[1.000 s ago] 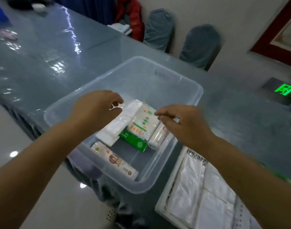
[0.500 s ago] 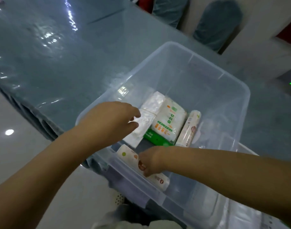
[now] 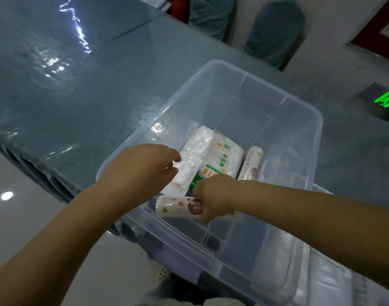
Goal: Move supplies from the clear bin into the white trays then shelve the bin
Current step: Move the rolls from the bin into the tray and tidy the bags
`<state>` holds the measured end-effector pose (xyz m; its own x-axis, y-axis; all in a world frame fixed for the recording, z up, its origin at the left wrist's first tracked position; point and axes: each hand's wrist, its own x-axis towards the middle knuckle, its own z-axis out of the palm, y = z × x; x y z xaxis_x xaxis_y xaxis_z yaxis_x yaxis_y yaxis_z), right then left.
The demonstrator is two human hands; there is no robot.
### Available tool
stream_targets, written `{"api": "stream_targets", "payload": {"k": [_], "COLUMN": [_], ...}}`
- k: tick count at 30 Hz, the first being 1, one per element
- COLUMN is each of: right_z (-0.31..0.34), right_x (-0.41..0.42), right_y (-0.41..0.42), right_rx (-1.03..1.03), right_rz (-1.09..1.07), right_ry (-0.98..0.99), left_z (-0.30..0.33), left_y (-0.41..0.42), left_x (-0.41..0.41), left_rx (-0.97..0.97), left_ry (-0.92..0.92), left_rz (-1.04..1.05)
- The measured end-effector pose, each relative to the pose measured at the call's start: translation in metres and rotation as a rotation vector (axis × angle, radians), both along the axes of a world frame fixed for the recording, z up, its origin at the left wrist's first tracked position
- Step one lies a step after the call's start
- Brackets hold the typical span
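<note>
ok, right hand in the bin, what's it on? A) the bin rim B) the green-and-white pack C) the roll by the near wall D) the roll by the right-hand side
C: the right hand has its fingers curled round the printed roll lying along the near wall of the clear bin; the other roll and the green-and-white pack lie free of it.

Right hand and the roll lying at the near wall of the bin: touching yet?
Touching. In the head view the right hand has its fingers curled over the near roll, covering part of its label, inside the clear bin.
</note>
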<state>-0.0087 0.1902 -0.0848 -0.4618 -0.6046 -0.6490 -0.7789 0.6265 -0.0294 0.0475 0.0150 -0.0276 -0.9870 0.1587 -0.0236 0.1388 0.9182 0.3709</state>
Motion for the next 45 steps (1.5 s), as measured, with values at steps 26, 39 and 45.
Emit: {"api": "stream_targets", "payload": {"k": [26, 39, 45], "right_z": [0.086, -0.053, -0.08], "right_x": [0.157, 0.264, 0.263], "right_y": [0.432, 0.576, 0.579], "right_rx": [-0.692, -0.44, -0.465], "right_rz": [-0.714, -1.007, -0.887], "right_ry": [0.677, 0.388, 0.497], "left_z": [0.05, -0.01, -0.022], "left_y": [0.332, 0.45, 0.462], "left_x": [0.045, 0.081, 0.09], "left_rx": [-0.067, -0.13, -0.147], "left_ry": [0.276, 0.088, 0.039], "left_rz": [-0.616, -0.641, -0.574]}}
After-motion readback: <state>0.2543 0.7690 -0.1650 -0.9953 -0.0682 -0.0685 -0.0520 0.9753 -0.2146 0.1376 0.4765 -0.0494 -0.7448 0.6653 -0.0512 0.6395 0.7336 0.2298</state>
